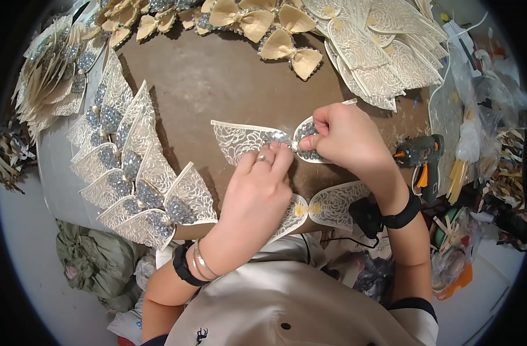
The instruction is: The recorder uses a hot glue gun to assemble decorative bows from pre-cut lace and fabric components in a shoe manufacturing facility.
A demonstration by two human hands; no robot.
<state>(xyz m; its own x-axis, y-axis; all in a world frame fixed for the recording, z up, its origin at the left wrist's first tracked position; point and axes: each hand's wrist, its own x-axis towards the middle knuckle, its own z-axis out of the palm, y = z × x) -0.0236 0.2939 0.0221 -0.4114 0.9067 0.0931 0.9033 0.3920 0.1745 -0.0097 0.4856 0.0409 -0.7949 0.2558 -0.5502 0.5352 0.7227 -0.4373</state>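
Note:
Before me on the brown table lies a white lace piece (233, 138) shaped like two wings, with a silvery-blue beaded bow (276, 138) at its middle. My left hand (263, 176), wearing a ring, presses its bent fingertips onto the bow's left half. Curled in, with thumb and fingers at the bow's right half, my right hand (351, 137) hides part of the beads and lace. Closer to me is a second lace piece (339, 205) with yellowish glue patches at its centre and no bow on it; my left hand and wrist cover its left side.
Finished lace pieces with beaded bows (133, 167) overlap in a row at the left. Loose bows (278, 37), tan backs up, lie at the far edge beside stacked plain lace pieces (384, 52). A hot glue gun (420, 154) rests at the right, near glue sticks (460, 167).

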